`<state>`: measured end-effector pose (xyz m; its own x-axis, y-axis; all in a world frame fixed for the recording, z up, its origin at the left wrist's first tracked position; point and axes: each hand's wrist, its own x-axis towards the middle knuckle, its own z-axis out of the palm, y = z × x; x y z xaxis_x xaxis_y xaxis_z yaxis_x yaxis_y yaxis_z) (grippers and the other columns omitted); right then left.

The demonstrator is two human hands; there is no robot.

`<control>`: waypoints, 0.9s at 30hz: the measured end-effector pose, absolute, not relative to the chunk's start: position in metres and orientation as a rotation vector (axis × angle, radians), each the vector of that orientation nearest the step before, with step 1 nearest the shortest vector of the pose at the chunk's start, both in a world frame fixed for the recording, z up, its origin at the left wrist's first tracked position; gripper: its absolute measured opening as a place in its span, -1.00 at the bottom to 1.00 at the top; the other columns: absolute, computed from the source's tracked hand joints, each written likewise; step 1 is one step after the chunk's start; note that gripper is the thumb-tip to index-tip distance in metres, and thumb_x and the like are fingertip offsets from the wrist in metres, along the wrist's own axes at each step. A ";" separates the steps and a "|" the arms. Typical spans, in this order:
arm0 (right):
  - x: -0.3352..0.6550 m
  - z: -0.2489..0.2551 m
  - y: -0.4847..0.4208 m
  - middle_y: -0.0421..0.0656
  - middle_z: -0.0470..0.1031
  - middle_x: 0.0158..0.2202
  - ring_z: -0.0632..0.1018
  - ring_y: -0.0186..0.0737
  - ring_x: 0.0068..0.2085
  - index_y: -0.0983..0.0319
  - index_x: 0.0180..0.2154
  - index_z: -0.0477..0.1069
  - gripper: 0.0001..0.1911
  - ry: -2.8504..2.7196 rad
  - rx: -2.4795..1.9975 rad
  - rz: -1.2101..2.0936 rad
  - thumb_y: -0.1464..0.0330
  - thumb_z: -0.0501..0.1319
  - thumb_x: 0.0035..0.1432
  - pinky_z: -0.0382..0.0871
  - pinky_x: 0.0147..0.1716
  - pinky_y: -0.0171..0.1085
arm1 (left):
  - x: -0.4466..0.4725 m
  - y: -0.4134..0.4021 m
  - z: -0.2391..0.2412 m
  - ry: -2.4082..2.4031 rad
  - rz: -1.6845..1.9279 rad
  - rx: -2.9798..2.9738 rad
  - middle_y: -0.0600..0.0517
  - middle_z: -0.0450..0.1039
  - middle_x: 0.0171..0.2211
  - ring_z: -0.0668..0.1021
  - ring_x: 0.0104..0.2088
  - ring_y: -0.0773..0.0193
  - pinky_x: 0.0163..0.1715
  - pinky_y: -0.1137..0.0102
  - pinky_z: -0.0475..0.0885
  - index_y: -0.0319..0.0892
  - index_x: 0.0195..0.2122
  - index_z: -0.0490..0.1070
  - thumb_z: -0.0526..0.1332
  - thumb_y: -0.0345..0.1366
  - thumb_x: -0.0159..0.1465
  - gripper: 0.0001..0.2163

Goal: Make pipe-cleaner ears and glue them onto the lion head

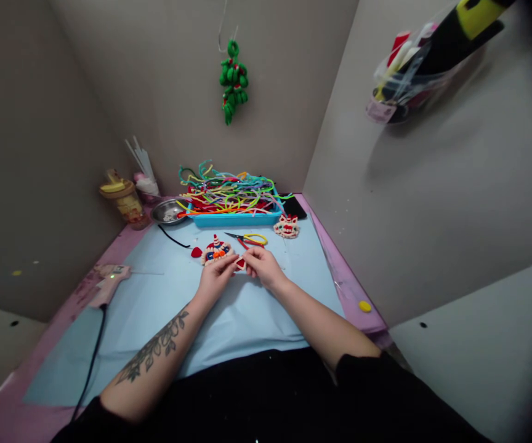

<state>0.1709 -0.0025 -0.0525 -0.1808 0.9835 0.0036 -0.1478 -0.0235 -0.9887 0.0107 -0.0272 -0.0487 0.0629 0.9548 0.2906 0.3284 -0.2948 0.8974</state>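
Between my hands is a small red piece with a white fuzzy edge (241, 263), apparently bent pipe cleaner. My left hand (220, 271) pinches it from the left, and my right hand (261, 266) grips its right side. Just beyond my left fingers lies a lion-like face of coloured pipe cleaners (216, 248), partly covered by that hand. A small red piece (196, 252) lies at its left. Behind my hands rest scissors (254, 239) with one yellow and one red handle. A second, paler face (287, 227) lies farther right.
A blue tray (233, 219) heaped with pipe cleaners stands at the back, beside a metal bowl (169, 212). To the left lie a pink glue gun (111, 286) with its cord and a black strip (173, 238). A drink cup (125, 200) stands back left; a yellow cap (364, 306) lies right.
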 end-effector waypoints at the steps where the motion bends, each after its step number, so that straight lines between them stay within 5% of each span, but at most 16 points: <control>1: 0.171 -0.053 -0.002 -0.30 0.37 -0.73 0.29 -0.42 -0.71 0.22 -0.50 0.34 -0.70 -1.215 -0.997 1.428 0.12 0.27 -0.01 0.09 -0.72 -0.42 | 0.010 -0.027 -0.049 1.298 1.247 1.712 -0.11 0.61 -0.17 0.61 -0.39 0.19 -0.31 0.27 0.57 -0.22 -0.12 0.57 0.24 -0.21 0.18 -0.70; 12: 0.171 -0.050 -0.003 -0.22 0.48 -0.66 0.46 -0.36 -0.61 0.24 -0.47 0.39 -0.65 -1.126 -0.915 1.522 0.09 0.34 -0.08 0.30 -0.59 -0.39 | 0.008 -0.027 -0.047 1.353 1.272 1.769 -0.06 0.63 -0.23 0.60 -0.32 0.19 -0.03 0.21 0.45 -0.18 -0.17 0.60 0.26 -0.21 0.18 -0.74; 27: 0.172 -0.050 -0.003 -0.29 0.36 -0.67 0.33 -0.38 -0.62 0.23 -0.50 0.36 -0.71 -1.363 -1.049 1.316 0.13 0.24 0.02 0.18 -0.59 -0.36 | 0.012 -0.025 -0.048 1.297 1.255 1.475 -0.04 0.60 -0.42 0.55 -0.47 0.27 -0.30 0.33 0.47 -0.26 -0.21 0.56 0.31 -0.14 0.09 -0.68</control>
